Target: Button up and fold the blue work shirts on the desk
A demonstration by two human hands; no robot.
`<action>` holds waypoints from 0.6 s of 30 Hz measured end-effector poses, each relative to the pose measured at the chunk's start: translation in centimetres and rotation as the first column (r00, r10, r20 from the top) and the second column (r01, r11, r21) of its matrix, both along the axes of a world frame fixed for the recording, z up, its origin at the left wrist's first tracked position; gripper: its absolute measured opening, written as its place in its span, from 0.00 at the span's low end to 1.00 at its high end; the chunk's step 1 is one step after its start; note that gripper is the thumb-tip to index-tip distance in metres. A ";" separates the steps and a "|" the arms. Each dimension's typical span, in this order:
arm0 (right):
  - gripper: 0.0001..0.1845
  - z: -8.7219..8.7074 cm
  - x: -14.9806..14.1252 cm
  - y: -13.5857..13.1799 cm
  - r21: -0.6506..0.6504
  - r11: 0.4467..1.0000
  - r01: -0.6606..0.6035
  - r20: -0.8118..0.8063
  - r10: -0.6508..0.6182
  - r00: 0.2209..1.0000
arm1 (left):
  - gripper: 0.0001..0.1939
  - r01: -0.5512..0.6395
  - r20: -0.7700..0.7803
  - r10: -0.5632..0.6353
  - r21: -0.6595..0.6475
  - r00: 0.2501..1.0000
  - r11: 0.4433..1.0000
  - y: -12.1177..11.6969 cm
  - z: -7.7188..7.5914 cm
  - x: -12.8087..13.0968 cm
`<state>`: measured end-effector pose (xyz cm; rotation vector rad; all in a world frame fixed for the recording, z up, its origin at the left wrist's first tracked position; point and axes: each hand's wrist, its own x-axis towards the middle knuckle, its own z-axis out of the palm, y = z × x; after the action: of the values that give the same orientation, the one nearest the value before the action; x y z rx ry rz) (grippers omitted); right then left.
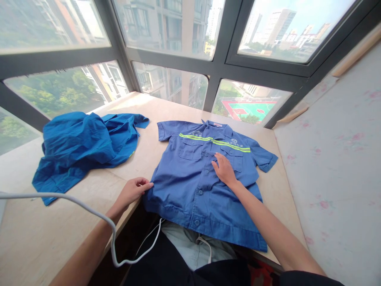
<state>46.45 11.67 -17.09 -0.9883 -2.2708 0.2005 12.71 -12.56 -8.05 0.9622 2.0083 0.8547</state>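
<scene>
Two bare hands lie before me in the head view, both at a blue short-sleeved shirt, which is spread front side up across the desk, its collar toward the windows and part of its hem reaching past the near edge. On my left hand the thumb and fingers are drawn close together at the side of the shirt, near the hem, the thumb tip touching the cloth; I cannot tell from here whether any fabric is caught between them. My right hand is over the shirt front, beside the button row and near a chest pocket, its fingers extended and slightly spread, thumb held apart. Across the chest runs a yellow-green stripe, with pale printing next to it. Well to the left I see a second garment, brighter blue and crumpled on the desk. One white cable crosses my left forearm and loops over the lap. To the right, a floral-patterned wall borders the desk.
</scene>
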 end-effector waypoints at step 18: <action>0.26 -0.5 0.2 0.5 -0.045 0.999 -0.029 0.049 0.032 0.998 | 0.35 -0.043 0.027 0.049 -0.210 0.998 0.977 -1.3 1.5 -0.5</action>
<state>46.67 12.16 -17.54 -0.9917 -2.3364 0.2427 12.20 -13.83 -6.51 0.7807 2.0522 0.6624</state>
